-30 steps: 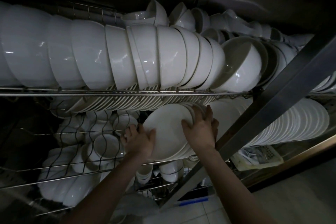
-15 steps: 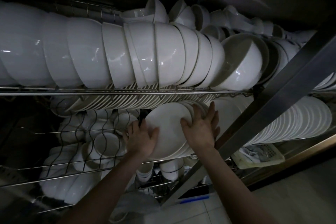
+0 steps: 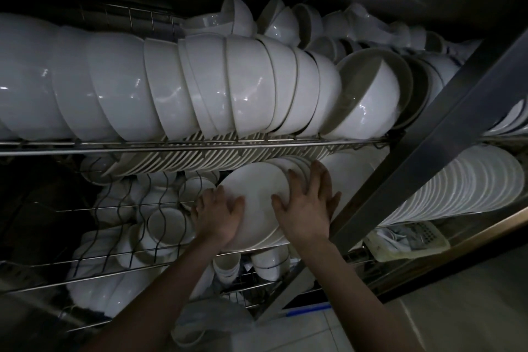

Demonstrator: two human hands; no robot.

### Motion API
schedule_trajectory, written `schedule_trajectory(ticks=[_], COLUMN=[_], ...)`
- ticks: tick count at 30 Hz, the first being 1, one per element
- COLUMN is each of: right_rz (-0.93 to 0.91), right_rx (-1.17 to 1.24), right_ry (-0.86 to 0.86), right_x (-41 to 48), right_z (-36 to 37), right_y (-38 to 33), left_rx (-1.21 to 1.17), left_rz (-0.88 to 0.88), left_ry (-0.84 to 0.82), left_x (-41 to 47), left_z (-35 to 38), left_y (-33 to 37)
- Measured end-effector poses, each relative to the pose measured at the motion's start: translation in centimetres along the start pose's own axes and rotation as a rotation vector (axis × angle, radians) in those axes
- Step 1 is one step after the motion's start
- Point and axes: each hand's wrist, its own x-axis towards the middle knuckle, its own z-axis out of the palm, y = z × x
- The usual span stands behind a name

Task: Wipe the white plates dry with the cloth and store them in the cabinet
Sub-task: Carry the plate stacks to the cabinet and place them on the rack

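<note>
Plates set on edge in the cabinet (image 3: 428,134)

Head view: the top rack (image 3: 171,148) holds bowls (image 3: 200,88), and the rack below holds plates (image 3: 257,194). The left hand (image 3: 218,214) grips the plates' rim. The right hand (image 3: 307,204) presses flat, fingers spread. Both have barely shifted since half a second ago.

The one wide camera on my head looked close into the cabinet (image 3: 445,134) and its wire racks (image 3: 200,148), tilted slightly downward.

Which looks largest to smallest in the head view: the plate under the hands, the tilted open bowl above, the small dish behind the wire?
1. plate and tilted bowl: look alike, unranked.
2. small dish: clearly smallest.
</note>
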Motion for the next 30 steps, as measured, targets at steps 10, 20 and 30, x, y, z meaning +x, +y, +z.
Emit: schedule_trajectory(ticks=[10, 20, 30], right_rz=[-0.155, -0.305, -0.251], right_rx=[-0.060, -0.002, 0.131], right_ry=[0.035, -0.030, 0.045], right_x=[-1.3, -3.4, -10.0], right_z=[-0.1, -1.4, -4.5], right_y=[-0.1, 0.1, -0.1], left_rx=[-0.028, 0.065, 0.095], left_rz=[0.095, 0.399, 0.815], left_ry=[-0.038, -0.086, -0.101], left_x=[-2.4, -5.0, -7.4], left_z=[-2.5, -6.4, -9.2], left_y=[0.2, -0.4, 0.1])
